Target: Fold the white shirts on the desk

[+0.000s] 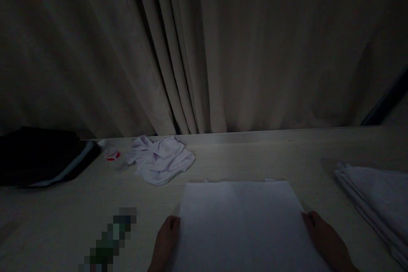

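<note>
A flat, folded white cloth (pixel 242 221) lies on the pale table (pixel 255 157) right in front of me. My left hand (pixel 165 242) rests at its left edge, fingers on the side of the cloth. At the right edge sits my right hand (pixel 325 240), fingertips touching the cloth. Neither hand lifts anything. The light is very dim.
A crumpled white garment (pixel 161 159) lies at the back left, beside a small red and white item (pixel 111 153). A dark folded bundle (pixel 41 157) sits far left. A stack of folded white cloths (pixel 376 197) is at the right. Beige curtains (pixel 197 51) hang behind.
</note>
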The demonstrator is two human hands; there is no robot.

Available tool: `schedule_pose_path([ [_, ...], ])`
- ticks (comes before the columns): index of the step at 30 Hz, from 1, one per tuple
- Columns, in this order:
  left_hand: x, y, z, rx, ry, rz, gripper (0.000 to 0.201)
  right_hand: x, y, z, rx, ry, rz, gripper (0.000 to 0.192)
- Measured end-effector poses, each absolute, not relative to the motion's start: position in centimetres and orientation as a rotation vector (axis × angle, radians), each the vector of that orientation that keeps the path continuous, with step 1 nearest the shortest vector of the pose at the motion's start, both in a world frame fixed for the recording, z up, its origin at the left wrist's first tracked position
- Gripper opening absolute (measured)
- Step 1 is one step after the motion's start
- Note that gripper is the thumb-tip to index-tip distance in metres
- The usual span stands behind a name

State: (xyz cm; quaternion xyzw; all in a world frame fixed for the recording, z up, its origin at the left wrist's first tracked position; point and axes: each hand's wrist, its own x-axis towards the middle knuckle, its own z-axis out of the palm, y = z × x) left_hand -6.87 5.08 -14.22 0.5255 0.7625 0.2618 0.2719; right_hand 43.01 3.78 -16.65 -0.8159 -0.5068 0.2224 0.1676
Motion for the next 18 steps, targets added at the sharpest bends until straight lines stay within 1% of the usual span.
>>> schedule_pose_path([
  [4,-6.5,4.8,-13.8,1.462,2.158,0.612,0.038,43.3,3.8,-17.5,-2.356,-1.559,0.518,0.048],
  [7,-5.5,4.6,-13.8,1.918,2.282,0.544,0.045,42.9,4.1,-17.8,-2.198,-1.719,0.146,0.048],
  [9,-4.7,4.6,-14.7,2.278,2.187,0.497,0.044,42.3,4.6,-18.2,-2.050,-1.828,-0.093,0.049],
  [10,-4.3,4.7,-15.3,2.395,2.116,0.468,0.044,41.9,4.9,-18.5,-1.996,-1.880,-0.160,0.050],
  [12,-3.7,4.9,-17.0,2.517,2.043,0.439,0.048,41.4,5.3,-19.5,-1.935,-1.969,-0.204,0.053],
  [15,-3.6,5.2,-19.4,2.507,2.125,0.435,0.057,41.2,5.5,-21.7,-1.924,-2.053,-0.187,0.058],
  [18,-4.1,5.2,-20.8,2.503,2.148,0.373,0.061,41.4,5.3,-23.1,-1.945,-2.063,-0.166,0.060],
])
